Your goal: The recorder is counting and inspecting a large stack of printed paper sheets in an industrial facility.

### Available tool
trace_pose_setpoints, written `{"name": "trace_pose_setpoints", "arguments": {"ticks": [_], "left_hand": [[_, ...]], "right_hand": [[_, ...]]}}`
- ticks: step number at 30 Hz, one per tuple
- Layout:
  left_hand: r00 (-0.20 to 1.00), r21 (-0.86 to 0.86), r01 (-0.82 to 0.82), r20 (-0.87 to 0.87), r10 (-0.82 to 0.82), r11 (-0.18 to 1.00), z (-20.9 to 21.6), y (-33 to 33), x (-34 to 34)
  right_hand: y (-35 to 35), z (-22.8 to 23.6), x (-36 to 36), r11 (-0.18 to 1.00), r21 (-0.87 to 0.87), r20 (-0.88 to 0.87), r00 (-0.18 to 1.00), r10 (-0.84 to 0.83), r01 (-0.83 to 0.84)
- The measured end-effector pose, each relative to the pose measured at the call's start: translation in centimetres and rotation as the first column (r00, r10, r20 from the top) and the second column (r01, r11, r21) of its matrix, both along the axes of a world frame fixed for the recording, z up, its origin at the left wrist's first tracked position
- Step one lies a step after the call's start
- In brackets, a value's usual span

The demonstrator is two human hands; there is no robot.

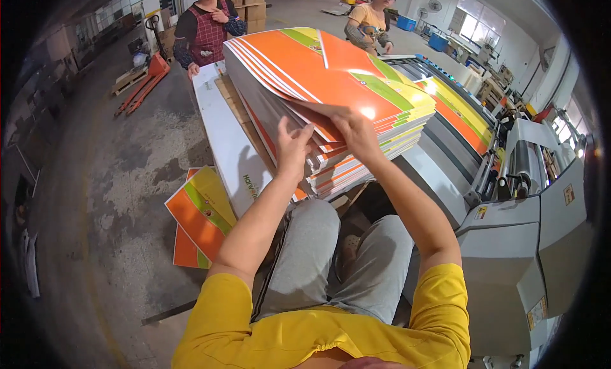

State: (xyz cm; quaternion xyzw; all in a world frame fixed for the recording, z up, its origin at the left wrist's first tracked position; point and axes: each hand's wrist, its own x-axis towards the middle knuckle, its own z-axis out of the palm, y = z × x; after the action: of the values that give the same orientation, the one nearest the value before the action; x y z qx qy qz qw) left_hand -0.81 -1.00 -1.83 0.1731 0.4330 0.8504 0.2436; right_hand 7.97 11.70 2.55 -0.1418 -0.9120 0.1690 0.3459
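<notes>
In front of me stands a tall stack of glossy orange, green, yellow and white printed sheets [407, 135]. My right hand [356, 135] grips the near edge of an upper printed sheet [280, 63], which curls upward there; some of its fingertips are hidden by the paper. Close to the stack's near left corner, my left hand [293, 147] has its fingers apart, beside the sheet edges and below the raised edge. Nothing shows in its grasp. Another orange piece [347, 51] lies on top of the stack toward the back.
Right of the stack is a grey machine with rollers [525, 168] and a sheet on its bed [461, 118]. A white board [219, 127] runs along the left. More printed sheets [203, 210] lie low at left. Two people stand beyond; an orange pallet jack [149, 79] is behind.
</notes>
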Motion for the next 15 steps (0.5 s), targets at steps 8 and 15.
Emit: {"name": "trace_pose_setpoints", "arguments": {"ticks": [8, 15], "left_hand": [[0.985, 0.038, 0.165, -0.053, -0.163, 0.986, 0.6, -1.1, 0.7], [0.974, -0.135, 0.066, -0.206, -0.093, 0.989, -0.9, -0.2, -0.2]], "right_hand": [[-1.6, 3.3, 0.0, 0.960, -0.275, -0.074, 0.994, -0.077, 0.054], [-0.2, -0.3, 0.7, 0.947, 0.213, -0.020, 0.968, 0.249, -0.239]]}}
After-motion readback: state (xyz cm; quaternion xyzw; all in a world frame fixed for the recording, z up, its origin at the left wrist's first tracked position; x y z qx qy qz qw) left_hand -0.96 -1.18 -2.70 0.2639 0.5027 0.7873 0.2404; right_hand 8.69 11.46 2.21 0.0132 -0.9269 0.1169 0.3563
